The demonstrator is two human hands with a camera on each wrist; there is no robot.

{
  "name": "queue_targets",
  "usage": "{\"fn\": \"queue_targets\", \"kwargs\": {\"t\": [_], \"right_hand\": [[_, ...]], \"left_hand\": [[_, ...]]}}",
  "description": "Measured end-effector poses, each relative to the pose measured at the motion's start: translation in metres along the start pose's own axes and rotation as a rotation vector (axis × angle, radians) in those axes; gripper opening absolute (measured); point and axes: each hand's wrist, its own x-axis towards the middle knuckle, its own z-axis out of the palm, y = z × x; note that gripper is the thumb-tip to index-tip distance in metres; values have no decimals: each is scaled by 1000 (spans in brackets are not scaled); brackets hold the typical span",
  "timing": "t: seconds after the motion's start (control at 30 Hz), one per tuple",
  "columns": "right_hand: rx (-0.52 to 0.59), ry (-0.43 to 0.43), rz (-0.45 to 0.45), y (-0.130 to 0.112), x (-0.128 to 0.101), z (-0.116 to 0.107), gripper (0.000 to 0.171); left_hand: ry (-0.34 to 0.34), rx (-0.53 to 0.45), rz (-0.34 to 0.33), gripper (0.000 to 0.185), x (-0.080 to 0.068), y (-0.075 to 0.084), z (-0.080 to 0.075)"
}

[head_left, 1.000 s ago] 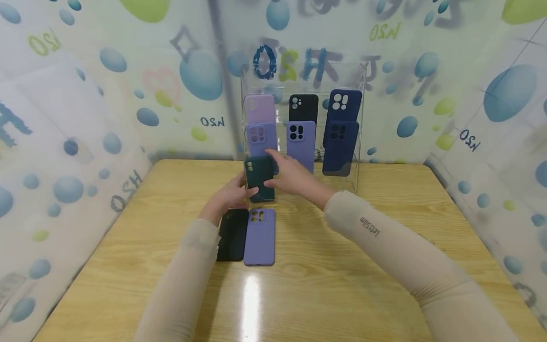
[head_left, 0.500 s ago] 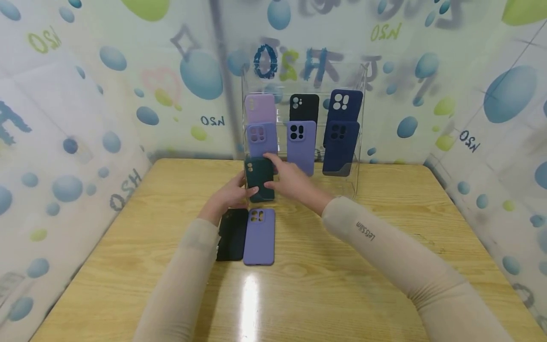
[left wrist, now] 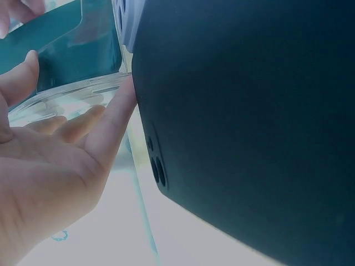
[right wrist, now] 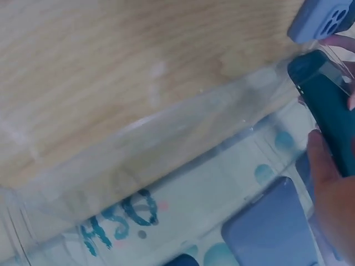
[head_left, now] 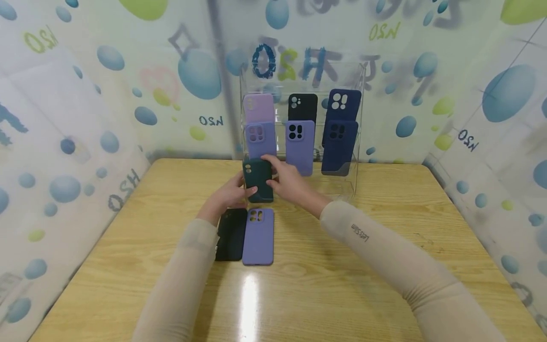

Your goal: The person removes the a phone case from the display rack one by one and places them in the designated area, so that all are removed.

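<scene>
A dark green phone case (head_left: 258, 179) stands in the lowest left slot of a clear display stand (head_left: 355, 183). My right hand (head_left: 295, 185) pinches that case, index finger at its top edge and thumb at its right side. At the stand's lower left corner, my left hand (head_left: 228, 194) grips the clear plastic, thumb in front by the green case (left wrist: 61, 50) and fingers reaching underneath and round the side. On the table just below lie a black phone case (head_left: 232, 235) and a purple phone case (head_left: 258, 242), side by side. The black case (left wrist: 238, 122) fills much of the left wrist view.
Above the green case stand a purple case (head_left: 262, 142) and a lilac case (head_left: 258, 107). The middle column holds a purple case (head_left: 300, 154) and a black case (head_left: 302, 107); two navy cases (head_left: 339, 154) stand at right. A patterned backdrop (head_left: 171, 71) surrounds the wooden table (head_left: 342, 285).
My right hand has lowered slightly, and the top of the green case sits a little lower in its slot. The left hand stays at the stand's corner.
</scene>
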Motion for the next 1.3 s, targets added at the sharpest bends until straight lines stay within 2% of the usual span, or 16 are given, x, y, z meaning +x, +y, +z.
{"fn": "queue_targets", "kwargs": {"t": [0.2, 0.43, 0.7, 1.07, 1.3], "right_hand": [[80, 25, -37, 11, -1, 5, 75], [60, 30, -67, 21, -3, 9, 82], [51, 30, -23, 27, -3, 15, 88], [28, 101, -36, 25, -4, 20, 87], [-44, 154, -68, 23, -11, 24, 89]], "left_hand": [[-9, -11, 6, 79, 2, -2, 0], [-8, 3, 11, 80, 1, -2, -1], [0, 17, -2, 79, -2, 1, -1], [-3, 27, 12, 78, -2, 1, -3], [-16, 4, 11, 78, 1, -3, -2]]}}
